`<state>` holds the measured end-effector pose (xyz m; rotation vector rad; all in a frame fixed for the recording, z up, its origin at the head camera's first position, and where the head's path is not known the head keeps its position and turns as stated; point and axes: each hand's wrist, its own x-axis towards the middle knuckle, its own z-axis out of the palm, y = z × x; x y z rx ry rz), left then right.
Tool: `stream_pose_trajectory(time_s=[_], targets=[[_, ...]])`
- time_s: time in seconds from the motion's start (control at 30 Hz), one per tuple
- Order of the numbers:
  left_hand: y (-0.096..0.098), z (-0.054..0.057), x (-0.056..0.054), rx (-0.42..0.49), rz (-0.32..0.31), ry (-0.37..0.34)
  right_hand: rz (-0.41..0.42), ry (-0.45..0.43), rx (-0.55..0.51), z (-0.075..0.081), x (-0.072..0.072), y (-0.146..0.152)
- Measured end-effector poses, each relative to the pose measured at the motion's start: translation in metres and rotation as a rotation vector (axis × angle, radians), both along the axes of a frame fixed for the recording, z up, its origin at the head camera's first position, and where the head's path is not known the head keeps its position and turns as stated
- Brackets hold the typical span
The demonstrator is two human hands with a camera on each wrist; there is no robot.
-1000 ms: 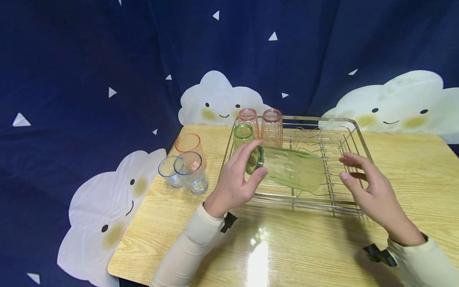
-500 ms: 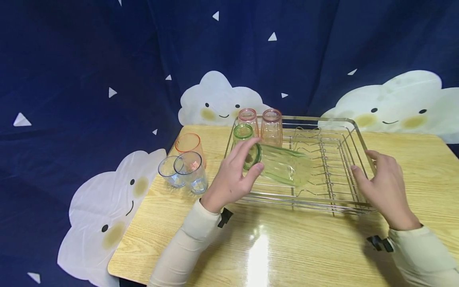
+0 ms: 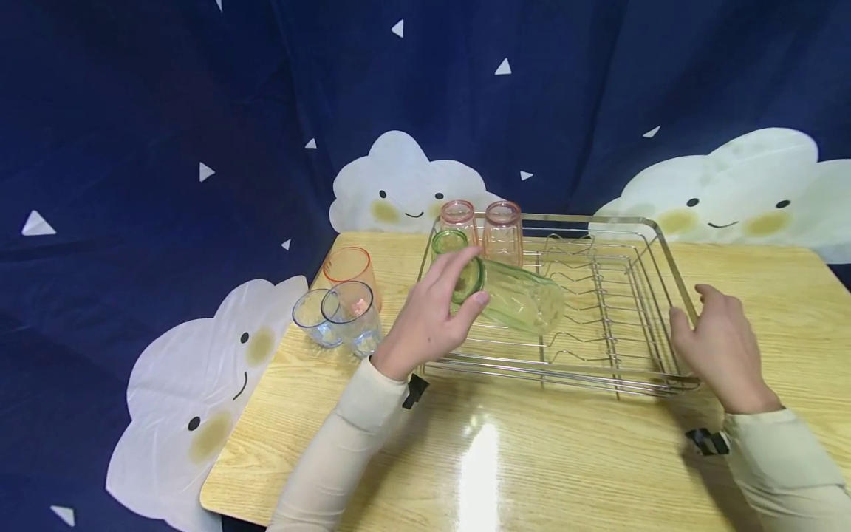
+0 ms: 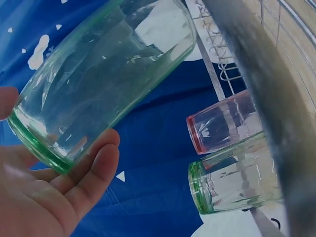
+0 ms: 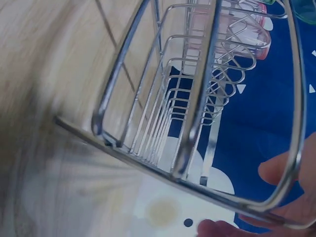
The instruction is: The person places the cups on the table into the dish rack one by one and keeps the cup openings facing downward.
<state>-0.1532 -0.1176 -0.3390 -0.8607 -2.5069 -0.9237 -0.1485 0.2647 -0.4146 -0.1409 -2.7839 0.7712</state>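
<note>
My left hand point(image 3: 432, 314) holds a green drinking glass point(image 3: 521, 295) by its thick base end. The glass lies tilted above the wire dish rack point(image 3: 585, 377), its mouth pointing right and slightly down. In the left wrist view, thumb and fingers curl round the base of this green glass point(image 4: 108, 74). At the rack's right end, my right hand point(image 3: 721, 347) grips the rim, thumb on the inner side and fingers outside. Upside down in the rack's left part stand a second green glass point(image 3: 449, 242) and two pink glasses, one at the back left point(image 3: 457, 222) and one beside it point(image 3: 503, 236).
Left of the rack, an orange-rimmed glass point(image 3: 349, 270) and two blue-rimmed glasses point(image 3: 359, 325) stand upright close together on the wooden table point(image 3: 532, 458). A dark blue curtain point(image 3: 465, 89) with clouds hangs behind the table.
My right hand has moved from beside the glass's mouth out to the rack's right rim and taken hold of it. The held glass has shifted slightly left and up.
</note>
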Motion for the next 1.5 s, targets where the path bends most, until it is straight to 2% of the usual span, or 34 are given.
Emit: stream_pose_trajectory(time_s=[0.17,0.37,0.57,0.77,1.07,1.33,1.5], targets=[[-0.004,0.007,-0.004,-0.070,0.017,-0.009,0.034,-0.079,-0.024,-0.005,-0.003,0.002],[-0.006,0.017,-0.008,-0.102,0.036,-0.037,0.028,-0.101,-0.009,-0.008,-0.003,0.007],[0.003,0.025,-0.017,-0.188,0.075,-0.055,0.022,-0.126,0.008,-0.007,-0.005,0.008],[0.014,0.032,-0.029,-0.272,0.071,-0.054,0.021,-0.132,0.015,-0.006,-0.005,0.007],[0.030,0.033,-0.046,-0.379,0.082,-0.151,0.012,-0.137,-0.005,-0.008,-0.003,0.008],[0.042,0.033,-0.061,-0.537,0.061,-0.100,0.020,-0.132,0.010,-0.008,-0.004,0.010],[0.047,0.034,-0.068,-0.585,0.055,-0.101,0.019,-0.122,0.015,-0.007,-0.003,0.009]])
